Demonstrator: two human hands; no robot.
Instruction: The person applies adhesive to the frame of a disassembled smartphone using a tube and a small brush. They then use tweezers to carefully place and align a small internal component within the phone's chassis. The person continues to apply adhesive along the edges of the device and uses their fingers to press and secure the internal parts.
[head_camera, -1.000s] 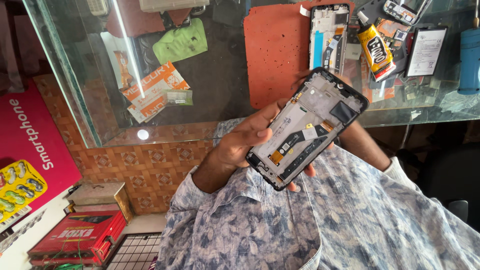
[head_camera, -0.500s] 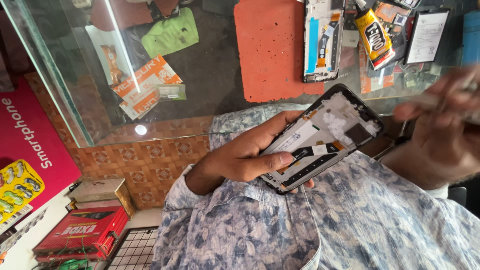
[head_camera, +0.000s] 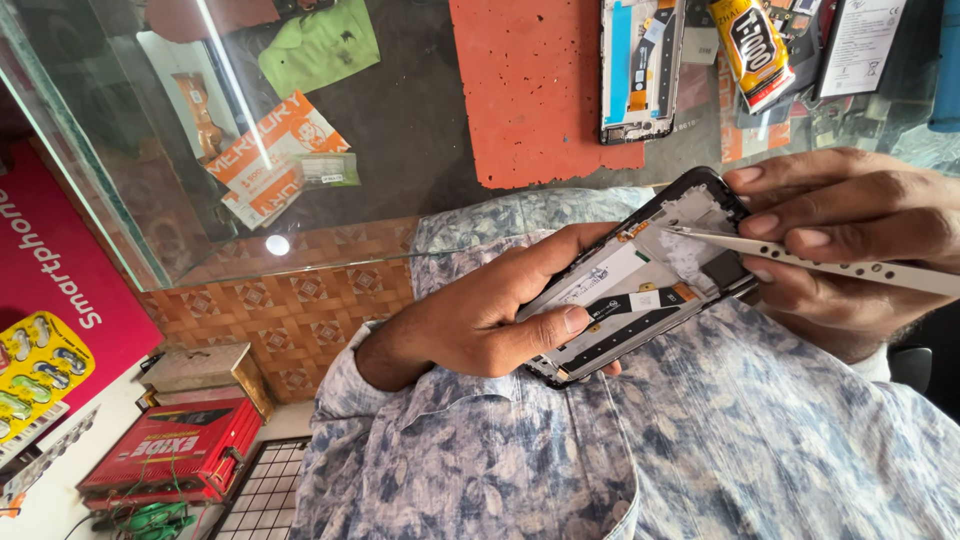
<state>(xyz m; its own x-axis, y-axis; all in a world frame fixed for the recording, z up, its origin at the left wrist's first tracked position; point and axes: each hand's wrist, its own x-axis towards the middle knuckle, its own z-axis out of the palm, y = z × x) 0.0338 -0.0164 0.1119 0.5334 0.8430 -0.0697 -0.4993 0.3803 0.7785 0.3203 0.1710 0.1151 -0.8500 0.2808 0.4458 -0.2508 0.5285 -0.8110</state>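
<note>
A: What are the 2 hands doing?

B: The left hand (head_camera: 480, 325) is gripping an opened phone frame (head_camera: 640, 275), thumb lying across its exposed inside, fingers wrapping behind. The frame is sitting tilted above the person's patterned shirt (head_camera: 700, 440), just in front of a glass counter (head_camera: 400, 150).

A: And the right one?

B: The right hand (head_camera: 850, 240) is pinching white tweezers (head_camera: 800, 255), their tip touching the frame's upper end. An orange mat (head_camera: 540, 90) and another phone frame (head_camera: 640, 70) are lying on the counter.
</note>
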